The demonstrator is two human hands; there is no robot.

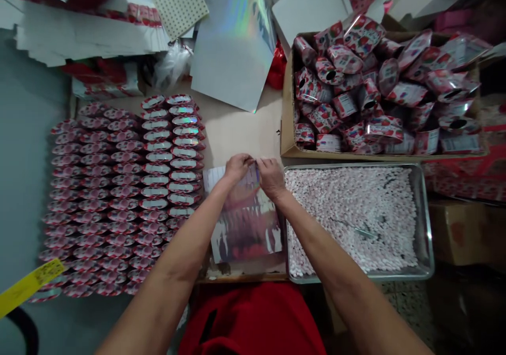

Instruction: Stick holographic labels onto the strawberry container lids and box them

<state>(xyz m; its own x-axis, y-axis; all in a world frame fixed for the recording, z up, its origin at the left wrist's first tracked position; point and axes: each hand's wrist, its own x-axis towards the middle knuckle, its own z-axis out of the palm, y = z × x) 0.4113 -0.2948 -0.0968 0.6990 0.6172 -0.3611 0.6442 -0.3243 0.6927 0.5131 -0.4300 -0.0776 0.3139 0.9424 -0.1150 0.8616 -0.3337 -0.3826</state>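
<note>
My left hand (236, 167) and my right hand (271, 178) meet at the middle of the table, fingers pinched together on a small shiny packet (253, 178) held between them. Both hands hover over a reflective sheet (245, 228) lying flat on the table. Just right of my right hand stands a metal tray (425, 223) filled with small pink and white candies (351, 212). To the left, several rows of filled strawberry-print packets (126, 186) lie packed side by side.
A cardboard box (288, 128) heaped with empty strawberry-print pouches stands behind the tray. A holographic sheet (233, 44), white cards and a dotted sheet (181, 1) lie at the back. A yellow tag (29, 285) sits at lower left. Red cloth (253, 318) covers my lap.
</note>
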